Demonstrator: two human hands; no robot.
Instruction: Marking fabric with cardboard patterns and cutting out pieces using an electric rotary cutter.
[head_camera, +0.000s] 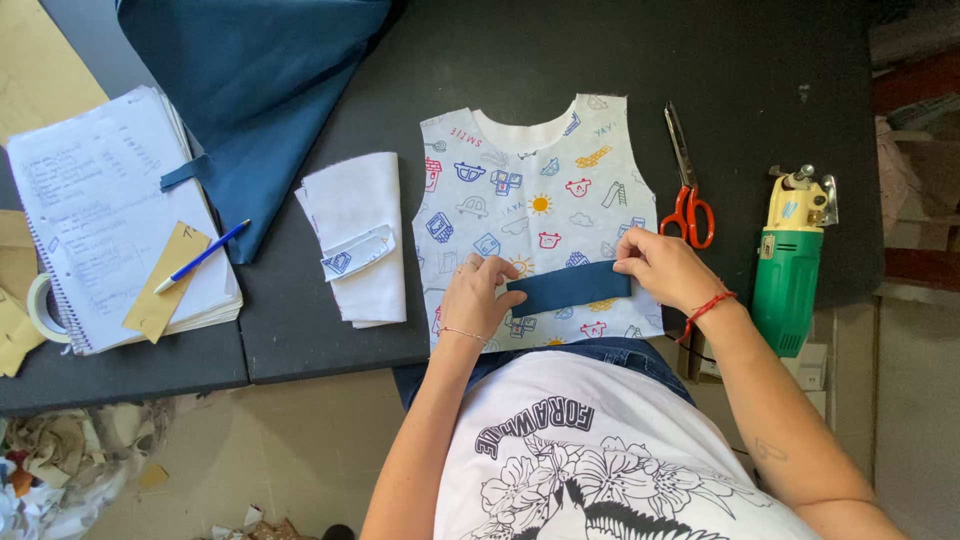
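Observation:
A sleeveless white garment piece (540, 200) printed with small coloured pictures lies flat on the dark table (600, 50). Across its lower part lies a navy blue fabric strip (570, 287). My left hand (472, 295) presses down on the strip's left end with its fingers. My right hand (665, 268) pinches the strip's right end. A red cord circles my right wrist.
Red-handled scissors (688, 195) lie right of the garment, and a green and yellow electric fabric cutter (792, 255) beyond them. Folded white fabric (358, 235) sits to the left. Navy cloth (255, 90) drapes at the top. A notebook (110, 210) with a blue pen (200, 257) and a tape roll (45, 308) lie far left.

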